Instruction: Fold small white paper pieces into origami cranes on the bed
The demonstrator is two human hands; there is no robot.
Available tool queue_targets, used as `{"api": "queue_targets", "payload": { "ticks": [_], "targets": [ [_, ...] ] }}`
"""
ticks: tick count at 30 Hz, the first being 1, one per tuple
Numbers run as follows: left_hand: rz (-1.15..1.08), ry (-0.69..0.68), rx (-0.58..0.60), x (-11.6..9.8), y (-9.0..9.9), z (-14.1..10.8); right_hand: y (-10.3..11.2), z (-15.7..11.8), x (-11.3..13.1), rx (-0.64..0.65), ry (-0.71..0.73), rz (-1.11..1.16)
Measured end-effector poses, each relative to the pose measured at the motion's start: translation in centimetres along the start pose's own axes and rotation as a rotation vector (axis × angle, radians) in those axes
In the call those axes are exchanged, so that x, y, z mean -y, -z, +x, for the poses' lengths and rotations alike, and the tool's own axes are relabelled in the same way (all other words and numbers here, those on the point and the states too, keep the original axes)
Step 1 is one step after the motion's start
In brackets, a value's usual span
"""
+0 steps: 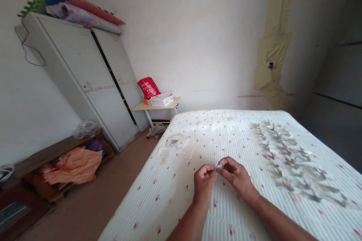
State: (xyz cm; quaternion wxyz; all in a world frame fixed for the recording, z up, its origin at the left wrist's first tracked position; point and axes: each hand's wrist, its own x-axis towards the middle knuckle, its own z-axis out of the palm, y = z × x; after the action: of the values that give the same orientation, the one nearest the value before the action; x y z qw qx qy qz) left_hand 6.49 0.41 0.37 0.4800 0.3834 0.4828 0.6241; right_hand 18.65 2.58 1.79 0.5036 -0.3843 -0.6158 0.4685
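Above the middle of the bed, my left hand (pixel 204 180) and my right hand (pixel 236 175) meet at the fingertips. Both pinch one small grey-white folded piece (pixel 218 165), which looks like paper. Its details are too small to tell, and the fingers partly cover it. To the right, several similar small crumpled or folded pieces (pixel 288 154) lie in rough rows on the bedspread, blurred. Left of my hands, flat printed papers (pixel 186 153) and a pale round item with a barcode label (pixel 174 141) rest on the bed.
The bed (pixel 175 214) has a ribbed white cover with red spots. Behind it stands a small table (pixel 141 106) bearing a red bag (pixel 148 87) and a white box (pixel 162 101). A grey cabinet (pixel 70 52) and a low wooden bench (pixel 51 154) stand left.
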Motion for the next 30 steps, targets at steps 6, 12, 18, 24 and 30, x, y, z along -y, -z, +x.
{"api": "queue_targets", "payload": {
  "ticks": [6,12,18,24,30],
  "targets": [
    [0.024,-0.025,0.019,-0.3,-0.1,-0.1,0.1,0.1,0.0,0.028,-0.022,-0.028],
    [0.049,-0.038,-0.007,0.0,0.1,0.0,0.4,0.0,-0.1,0.069,0.091,-0.060],
    [0.068,-0.055,0.026,-0.4,0.1,-0.1,0.5,0.0,-0.2,0.070,0.097,-0.092],
    [0.081,0.003,0.047,-1.0,0.1,-0.4,0.6,0.3,-0.5,0.057,0.018,-0.041],
    [0.055,0.058,0.035,-0.6,0.0,-0.1,0.8,0.5,-0.3,0.138,0.008,-0.009]
  ]
}}
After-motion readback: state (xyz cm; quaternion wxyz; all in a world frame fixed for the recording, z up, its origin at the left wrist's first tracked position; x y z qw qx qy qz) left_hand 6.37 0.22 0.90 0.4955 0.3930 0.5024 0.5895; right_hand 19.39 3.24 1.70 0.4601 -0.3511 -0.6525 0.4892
